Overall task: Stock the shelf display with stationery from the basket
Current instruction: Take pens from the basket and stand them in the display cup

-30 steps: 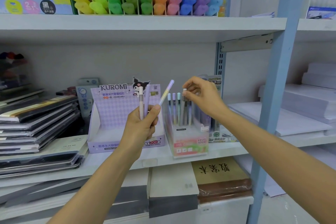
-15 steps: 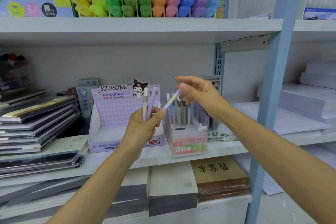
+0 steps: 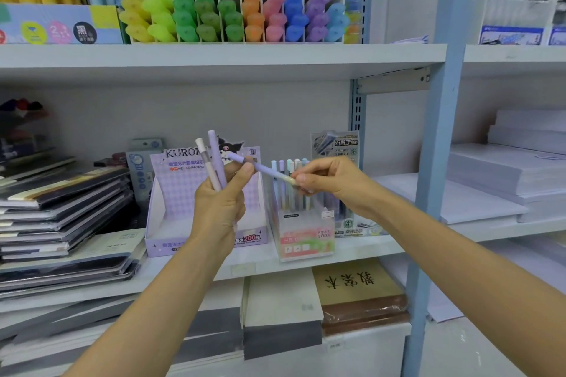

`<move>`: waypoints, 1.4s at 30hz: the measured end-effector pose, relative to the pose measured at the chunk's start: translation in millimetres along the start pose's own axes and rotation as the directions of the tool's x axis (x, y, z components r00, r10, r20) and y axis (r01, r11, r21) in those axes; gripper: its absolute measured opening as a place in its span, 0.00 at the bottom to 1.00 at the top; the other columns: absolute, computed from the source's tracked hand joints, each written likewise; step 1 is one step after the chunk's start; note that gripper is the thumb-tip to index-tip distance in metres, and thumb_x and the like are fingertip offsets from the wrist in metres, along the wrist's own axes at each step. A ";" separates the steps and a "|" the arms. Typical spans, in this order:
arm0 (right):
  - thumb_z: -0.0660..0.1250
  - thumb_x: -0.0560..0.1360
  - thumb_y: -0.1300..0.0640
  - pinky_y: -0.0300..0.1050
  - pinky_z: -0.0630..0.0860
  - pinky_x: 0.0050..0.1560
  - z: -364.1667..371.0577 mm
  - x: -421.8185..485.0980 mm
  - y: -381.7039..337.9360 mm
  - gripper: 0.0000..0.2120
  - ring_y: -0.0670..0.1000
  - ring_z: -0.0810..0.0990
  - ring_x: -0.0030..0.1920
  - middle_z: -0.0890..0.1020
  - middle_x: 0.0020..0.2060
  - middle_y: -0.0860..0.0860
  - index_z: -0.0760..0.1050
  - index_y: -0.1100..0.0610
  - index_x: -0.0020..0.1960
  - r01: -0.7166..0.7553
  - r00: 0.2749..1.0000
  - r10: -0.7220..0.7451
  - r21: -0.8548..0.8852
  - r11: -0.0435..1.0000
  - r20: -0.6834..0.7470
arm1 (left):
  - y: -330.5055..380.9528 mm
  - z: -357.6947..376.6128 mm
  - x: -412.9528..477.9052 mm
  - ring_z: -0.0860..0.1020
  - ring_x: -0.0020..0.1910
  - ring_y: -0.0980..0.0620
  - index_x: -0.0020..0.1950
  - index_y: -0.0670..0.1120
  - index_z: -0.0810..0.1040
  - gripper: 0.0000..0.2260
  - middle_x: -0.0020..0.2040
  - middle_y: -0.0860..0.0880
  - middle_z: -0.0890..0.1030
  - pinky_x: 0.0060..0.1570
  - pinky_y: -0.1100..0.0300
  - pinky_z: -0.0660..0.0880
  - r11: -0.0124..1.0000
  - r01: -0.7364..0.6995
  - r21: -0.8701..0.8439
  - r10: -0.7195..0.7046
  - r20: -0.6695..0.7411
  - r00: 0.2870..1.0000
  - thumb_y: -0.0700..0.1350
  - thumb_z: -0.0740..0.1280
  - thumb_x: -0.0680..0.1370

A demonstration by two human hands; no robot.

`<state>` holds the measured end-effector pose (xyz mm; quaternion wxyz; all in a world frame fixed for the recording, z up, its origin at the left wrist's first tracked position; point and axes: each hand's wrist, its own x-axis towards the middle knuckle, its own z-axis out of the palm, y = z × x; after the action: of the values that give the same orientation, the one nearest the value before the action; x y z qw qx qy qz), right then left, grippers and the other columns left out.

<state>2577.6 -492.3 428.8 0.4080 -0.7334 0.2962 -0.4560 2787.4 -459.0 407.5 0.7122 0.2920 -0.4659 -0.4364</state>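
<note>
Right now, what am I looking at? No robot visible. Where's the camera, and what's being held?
There is no robot. A person works with bare hands, and the single picture comes from a camera worn on their head, looking forward and down. The left hand grips two pens, roughly upright. The right hand pinches the yellowish end of a third pen, whose lilac end lies at the left thumb. Behind them on the shelf stand a Kuromi box and a clear box of upright pens. Notebooks are stacked to the left, paper to the right, and highlighters on the shelf above.
</note>
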 end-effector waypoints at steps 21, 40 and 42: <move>0.64 0.80 0.62 0.37 0.78 0.42 2.2 28.7 -19.7 0.06 0.47 0.84 0.42 0.84 0.41 0.56 0.76 0.63 0.54 0.292 0.837 -0.293 -0.076 0.953 -0.462 | -5.6 2.3 2.0 0.57 0.22 0.56 0.49 0.44 0.73 0.11 0.30 0.52 0.63 0.20 0.65 0.55 0.953 0.107 0.283 -0.149 0.132 0.980 0.42 0.52 0.81; 0.68 0.77 0.61 0.42 0.82 0.42 23.4 53.2 17.1 0.05 0.50 0.84 0.38 0.84 0.38 0.55 0.74 0.58 0.53 0.124 0.942 -0.236 -0.403 0.907 -0.240 | -26.7 -28.4 5.3 0.66 0.25 0.54 0.54 0.46 0.81 0.10 0.30 0.52 0.73 0.25 0.65 0.65 0.947 0.034 0.320 -0.103 0.200 0.974 0.48 0.61 0.82; 0.70 0.76 0.61 0.46 0.81 0.44 24.5 56.9 17.1 0.03 0.50 0.82 0.38 0.83 0.40 0.52 0.77 0.58 0.48 0.128 0.920 -0.299 -0.528 0.840 -0.253 | -27.0 -29.0 5.5 0.67 0.24 0.55 0.52 0.45 0.81 0.10 0.30 0.51 0.75 0.25 0.66 0.65 0.946 0.033 0.322 -0.102 0.199 0.975 0.47 0.61 0.82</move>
<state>2622.1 -538.5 432.1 0.0950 -0.7572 0.3827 -0.5208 2805.6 -475.8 376.1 0.5868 0.3700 -0.5930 -0.4088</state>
